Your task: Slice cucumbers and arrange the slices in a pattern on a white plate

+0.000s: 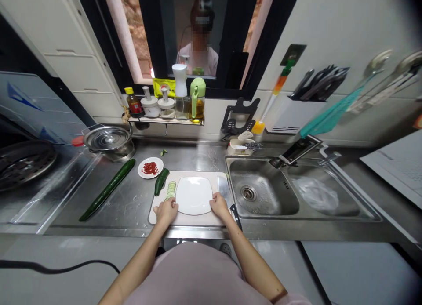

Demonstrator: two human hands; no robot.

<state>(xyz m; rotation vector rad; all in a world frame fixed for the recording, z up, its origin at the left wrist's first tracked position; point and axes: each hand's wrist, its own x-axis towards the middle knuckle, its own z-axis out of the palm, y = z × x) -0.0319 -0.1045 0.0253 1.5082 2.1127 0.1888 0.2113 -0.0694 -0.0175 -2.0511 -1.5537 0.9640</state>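
A white square plate (194, 195) with rounded corners is over the cutting board (201, 220). My left hand (167, 211) grips its left edge, fingers closed, and my right hand (220, 205) pinches the right edge. Left of the plate, cucumber slices (171, 189) overlap in a row, partly hidden near my left hand. A cut cucumber piece (161, 182) rests at the board's upper left. On the right side of the board lies a knife (235, 214), its blade partly behind my right hand.
A small plate of chopped red pieces (150, 168), a whole cucumber (107, 190) and a lidded steel pot (114, 143) stand to the left. To the right is a double sink (263, 215) with a faucet (292, 153). Bottles line a rack (165, 120) behind.
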